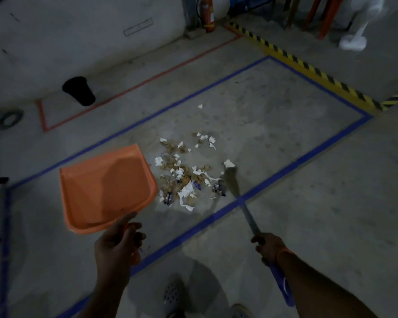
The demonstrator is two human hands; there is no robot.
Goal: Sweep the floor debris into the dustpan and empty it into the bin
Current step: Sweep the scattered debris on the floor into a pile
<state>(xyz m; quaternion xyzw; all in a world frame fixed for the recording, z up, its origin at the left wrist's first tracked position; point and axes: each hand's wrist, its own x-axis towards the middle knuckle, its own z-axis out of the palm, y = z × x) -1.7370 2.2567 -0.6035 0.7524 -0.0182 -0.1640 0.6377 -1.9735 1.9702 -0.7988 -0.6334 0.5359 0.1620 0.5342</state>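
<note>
1. The debris (184,173), torn white paper, brown crumbs and small dark wrappers, lies in a loose pile at the centre of the frame, inside a blue tape rectangle (303,157) on the concrete floor (331,214).
2. The orange dustpan (106,187) sits just left of the pile, open side toward it.
3. The left hand (117,244), lower centre, grips the dustpan's handle with curled fingers.
4. The right hand (268,246), lower right, is wrapped round the broom (237,193), whose blurred head reaches the pile's right edge.
5. A black bin (78,90) stands in the upper left by the wall, within red tape (136,86).
</note>
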